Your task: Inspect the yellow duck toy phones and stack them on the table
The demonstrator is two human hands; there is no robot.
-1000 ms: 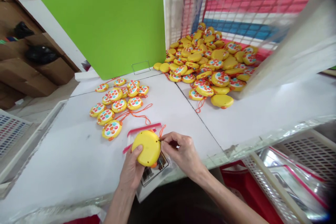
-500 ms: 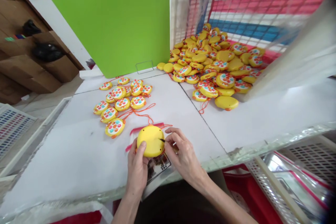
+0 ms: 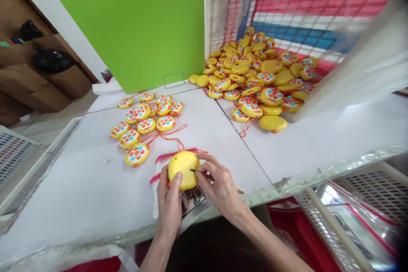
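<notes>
My left hand (image 3: 170, 202) grips a round yellow toy (image 3: 184, 169), its plain back facing me, just above the near edge of the white table (image 3: 79, 187). My right hand (image 3: 219, 185) is pinched on a thin stick-like tool (image 3: 204, 174) whose tip touches the toy's right side. Under the toy lies a clear zip bag (image 3: 178, 159) with a red strip and a printed card (image 3: 193, 197). A group of several finished toys (image 3: 145, 123) with coloured buttons and orange cords lies to the left.
A large heap of yellow toys (image 3: 255, 76) spills from a tipped white mesh crate (image 3: 287, 4) at the back right. A green board (image 3: 134, 25) stands behind. White baskets (image 3: 366, 204) sit below the table on the right, cardboard boxes (image 3: 35, 89) at far left.
The toy and both hands have shifted slightly up and back over the bag. My right hand's tool now touches the toy's side, where earlier the fingers were at its cord.
</notes>
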